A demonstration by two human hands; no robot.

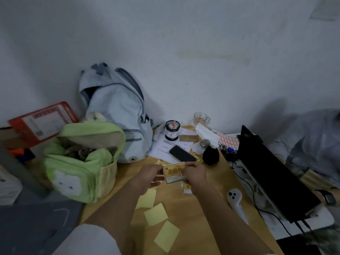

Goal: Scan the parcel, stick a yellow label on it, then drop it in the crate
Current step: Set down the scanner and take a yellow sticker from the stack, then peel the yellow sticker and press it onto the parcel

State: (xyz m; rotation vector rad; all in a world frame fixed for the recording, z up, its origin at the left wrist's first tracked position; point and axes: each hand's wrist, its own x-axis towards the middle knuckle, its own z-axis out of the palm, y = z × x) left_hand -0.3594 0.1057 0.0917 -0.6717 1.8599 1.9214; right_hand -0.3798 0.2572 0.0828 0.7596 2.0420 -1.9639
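A wooden table is sitting against a pale wall; above its middle, the left hand and right hand are both pinching a yellow label, phone lying at twelve o'clock

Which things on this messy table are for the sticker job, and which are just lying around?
For the job: yellow label held by left hand and right hand; spare labels.

Lying about: green bag, blue backpack, phone, glass mug, laptop.
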